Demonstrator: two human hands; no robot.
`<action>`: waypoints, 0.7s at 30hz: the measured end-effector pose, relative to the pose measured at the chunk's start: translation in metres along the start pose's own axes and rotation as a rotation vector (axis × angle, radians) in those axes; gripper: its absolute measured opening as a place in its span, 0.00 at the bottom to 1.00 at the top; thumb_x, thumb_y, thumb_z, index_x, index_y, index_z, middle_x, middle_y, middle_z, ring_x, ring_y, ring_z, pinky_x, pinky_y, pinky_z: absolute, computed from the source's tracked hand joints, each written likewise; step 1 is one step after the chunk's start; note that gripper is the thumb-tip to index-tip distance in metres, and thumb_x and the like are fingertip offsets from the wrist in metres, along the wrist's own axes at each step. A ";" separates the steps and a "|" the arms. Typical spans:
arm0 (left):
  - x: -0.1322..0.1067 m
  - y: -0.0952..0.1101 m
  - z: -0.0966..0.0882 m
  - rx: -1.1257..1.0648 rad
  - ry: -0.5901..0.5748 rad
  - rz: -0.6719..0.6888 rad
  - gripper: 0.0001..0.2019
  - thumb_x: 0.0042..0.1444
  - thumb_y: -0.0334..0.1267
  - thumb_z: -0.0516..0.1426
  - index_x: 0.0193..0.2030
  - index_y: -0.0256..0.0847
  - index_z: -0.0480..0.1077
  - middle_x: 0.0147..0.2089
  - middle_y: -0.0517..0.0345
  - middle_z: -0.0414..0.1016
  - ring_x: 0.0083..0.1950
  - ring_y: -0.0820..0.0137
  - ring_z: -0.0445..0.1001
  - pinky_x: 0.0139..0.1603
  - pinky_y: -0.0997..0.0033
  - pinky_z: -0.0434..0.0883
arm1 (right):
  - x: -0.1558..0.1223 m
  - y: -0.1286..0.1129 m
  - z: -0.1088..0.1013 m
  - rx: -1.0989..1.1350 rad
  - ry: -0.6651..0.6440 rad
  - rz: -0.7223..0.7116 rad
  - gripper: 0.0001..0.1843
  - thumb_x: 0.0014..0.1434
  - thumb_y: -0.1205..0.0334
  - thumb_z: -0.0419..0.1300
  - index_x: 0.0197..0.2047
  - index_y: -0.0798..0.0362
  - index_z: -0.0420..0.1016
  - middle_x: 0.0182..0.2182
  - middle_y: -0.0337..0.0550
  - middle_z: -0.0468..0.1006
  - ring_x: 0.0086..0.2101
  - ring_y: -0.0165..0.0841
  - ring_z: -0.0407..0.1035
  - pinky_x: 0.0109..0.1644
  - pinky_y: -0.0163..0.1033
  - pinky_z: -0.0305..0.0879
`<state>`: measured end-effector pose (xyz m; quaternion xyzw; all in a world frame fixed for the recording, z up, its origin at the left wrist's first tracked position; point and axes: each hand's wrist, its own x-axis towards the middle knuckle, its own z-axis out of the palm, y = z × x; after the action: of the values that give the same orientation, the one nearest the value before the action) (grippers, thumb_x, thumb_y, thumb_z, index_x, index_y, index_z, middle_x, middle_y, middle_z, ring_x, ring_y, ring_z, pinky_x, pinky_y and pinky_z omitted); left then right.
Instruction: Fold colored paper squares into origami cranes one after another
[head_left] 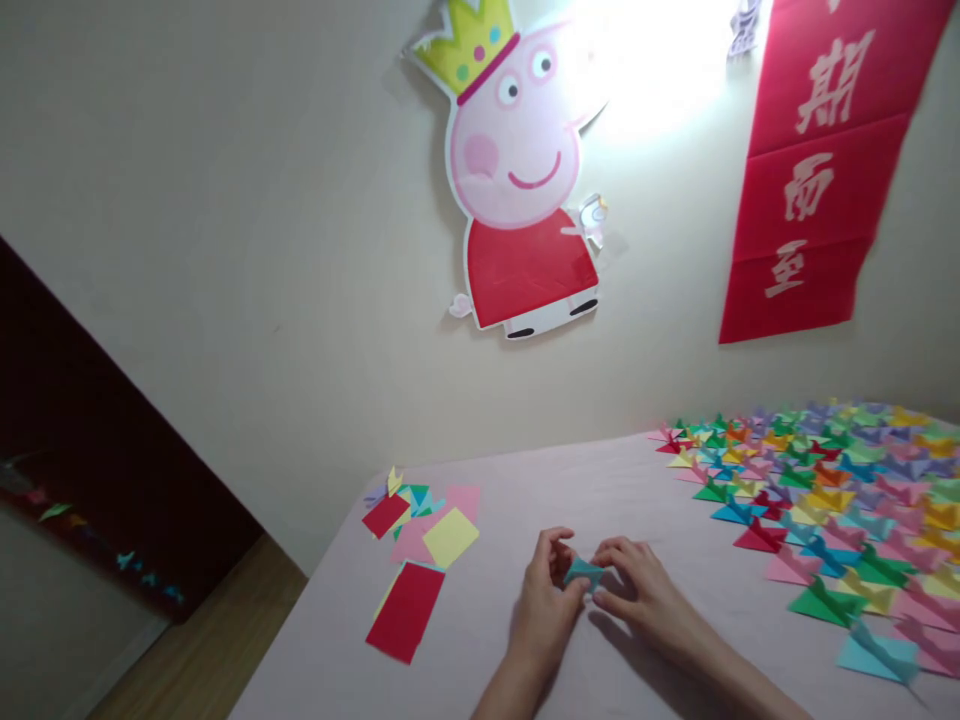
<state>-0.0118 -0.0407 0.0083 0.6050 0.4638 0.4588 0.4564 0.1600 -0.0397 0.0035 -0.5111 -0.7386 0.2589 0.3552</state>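
A small piece of folded teal paper is held just above the pale pink tabletop. My left hand pinches its left side between thumb and fingers. From the other side, my right hand has its thumb and fingers closed about the paper's right edge. The fingers hide part of the folds. To the left lie a stack of red paper and a yellow sheet.
Rows of colourful folded paper cranes cover the table's right side. More loose sheets and a few folded pieces, including a small red sheet, lie at the back left. A pig cutout and a red banner hang on the wall.
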 end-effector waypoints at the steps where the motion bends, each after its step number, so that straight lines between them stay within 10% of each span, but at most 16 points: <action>1: 0.000 0.001 0.002 -0.076 -0.005 -0.011 0.22 0.47 0.23 0.56 0.49 0.42 0.64 0.38 0.62 0.69 0.40 0.71 0.71 0.42 0.73 0.66 | -0.002 -0.003 0.000 0.042 0.012 -0.019 0.04 0.54 0.62 0.60 0.36 0.47 0.73 0.41 0.43 0.77 0.45 0.41 0.69 0.52 0.47 0.65; 5: -0.001 0.007 0.006 -0.005 -0.017 -0.021 0.06 0.51 0.28 0.57 0.35 0.40 0.67 0.32 0.62 0.68 0.36 0.70 0.69 0.37 0.72 0.66 | -0.006 -0.012 -0.007 0.103 0.049 -0.103 0.06 0.62 0.63 0.52 0.35 0.48 0.69 0.34 0.41 0.76 0.37 0.36 0.72 0.42 0.38 0.69; 9: -0.012 0.014 0.000 0.377 0.081 0.145 0.16 0.49 0.19 0.52 0.41 0.42 0.69 0.43 0.60 0.72 0.47 0.68 0.69 0.51 0.68 0.66 | -0.011 -0.012 -0.011 -0.335 0.128 -0.331 0.09 0.61 0.70 0.52 0.33 0.49 0.69 0.30 0.40 0.76 0.32 0.36 0.69 0.38 0.39 0.64; 13: -0.035 0.011 -0.006 0.701 -0.084 0.304 0.18 0.55 0.21 0.53 0.48 0.47 0.69 0.52 0.62 0.73 0.54 0.66 0.66 0.56 0.63 0.65 | -0.015 -0.007 -0.005 -0.557 0.128 -0.576 0.12 0.59 0.76 0.52 0.32 0.49 0.71 0.29 0.40 0.75 0.29 0.35 0.66 0.38 0.39 0.60; 21: -0.060 0.012 -0.010 0.899 -0.246 0.390 0.19 0.64 0.33 0.53 0.61 0.45 0.63 0.64 0.59 0.66 0.60 0.63 0.61 0.64 0.59 0.61 | -0.027 -0.001 -0.018 -0.474 -0.032 -0.464 0.08 0.62 0.71 0.57 0.35 0.48 0.73 0.37 0.40 0.79 0.37 0.35 0.71 0.41 0.40 0.62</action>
<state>-0.0290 -0.0996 0.0143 0.8666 0.4368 0.2157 0.1077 0.1798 -0.0647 0.0079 -0.3933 -0.8806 0.0000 0.2643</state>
